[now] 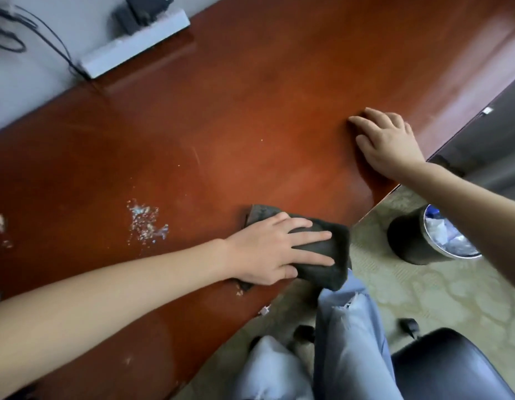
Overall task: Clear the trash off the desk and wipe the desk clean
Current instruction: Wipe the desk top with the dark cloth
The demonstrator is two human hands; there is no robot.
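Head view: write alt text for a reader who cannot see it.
A person's left hand presses a dark cloth at the near edge of a desk, near scattered white crumbs; the right hand rests on it. A trash bin stands on the floor.

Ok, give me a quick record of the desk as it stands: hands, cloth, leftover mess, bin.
left hand: fingers straight, pressing the cloth at the desk's near edge
right hand: open, resting on bare desk
cloth: dark, one end hanging over the edge
desk: reddish-brown, glossy
debris: scattered bits left of the cloth, not yet wiped
bin: on the floor beside the desk, trash inside
power strip: far edge, by the wall
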